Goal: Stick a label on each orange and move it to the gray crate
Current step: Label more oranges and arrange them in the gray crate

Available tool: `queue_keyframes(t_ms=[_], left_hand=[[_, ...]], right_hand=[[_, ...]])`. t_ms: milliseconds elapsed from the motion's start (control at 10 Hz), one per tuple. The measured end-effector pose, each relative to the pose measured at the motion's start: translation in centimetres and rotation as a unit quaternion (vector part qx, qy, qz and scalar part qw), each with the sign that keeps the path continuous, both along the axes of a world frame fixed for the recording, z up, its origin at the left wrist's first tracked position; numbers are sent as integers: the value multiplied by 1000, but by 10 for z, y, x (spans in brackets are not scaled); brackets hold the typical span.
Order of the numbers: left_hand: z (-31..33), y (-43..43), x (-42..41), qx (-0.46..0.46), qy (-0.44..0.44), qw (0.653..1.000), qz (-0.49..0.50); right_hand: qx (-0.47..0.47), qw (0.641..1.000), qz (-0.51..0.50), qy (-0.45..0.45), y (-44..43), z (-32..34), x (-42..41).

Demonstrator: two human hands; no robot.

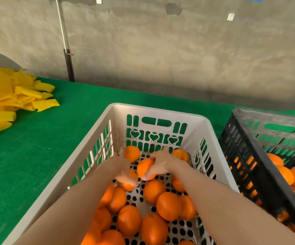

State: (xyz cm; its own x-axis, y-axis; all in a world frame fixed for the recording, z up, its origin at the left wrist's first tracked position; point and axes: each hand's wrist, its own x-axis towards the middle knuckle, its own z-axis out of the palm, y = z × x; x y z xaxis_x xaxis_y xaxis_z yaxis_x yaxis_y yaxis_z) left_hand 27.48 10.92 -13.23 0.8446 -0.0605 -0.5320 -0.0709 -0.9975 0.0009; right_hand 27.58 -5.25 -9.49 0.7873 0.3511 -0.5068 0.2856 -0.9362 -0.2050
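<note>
While both forearms (83,200) reach into the pale perforated plastic crate (153,110), right hand (162,161) grip curled round a round orange (144,167), left hand (123,167) blurred over a neighbouring orange (127,186), grip indeterminate.

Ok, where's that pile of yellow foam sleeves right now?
Head view, far left: the pile of yellow foam sleeves lies on the green felt table cover, left of the pale grey slotted plastic crate and apart from it.
</note>
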Motion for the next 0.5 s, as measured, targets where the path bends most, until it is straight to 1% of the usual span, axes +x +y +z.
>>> queue_keyframes(t_ms=[100, 200, 300, 400, 500], left_hand=[[-3, -9, -7, 25, 26, 999, -18], [0, -15, -13, 31, 34, 999, -5], [14, -19, -20, 43, -3, 999, -2], [47, -19, -27, -5, 7, 1000, -19], [75, -18, -36, -60, 74, 995, -13]], right_hand=[[-14, 998, 50, 40, -5, 60, -7], [-104, 984, 110, 89, -9, 90, -45], [-56, 995, 11, 81, -26, 113, -75], [-173, 982, 71, 25, -32, 117, -75], [-165, 985, 20, 49, -26, 119, -80]])
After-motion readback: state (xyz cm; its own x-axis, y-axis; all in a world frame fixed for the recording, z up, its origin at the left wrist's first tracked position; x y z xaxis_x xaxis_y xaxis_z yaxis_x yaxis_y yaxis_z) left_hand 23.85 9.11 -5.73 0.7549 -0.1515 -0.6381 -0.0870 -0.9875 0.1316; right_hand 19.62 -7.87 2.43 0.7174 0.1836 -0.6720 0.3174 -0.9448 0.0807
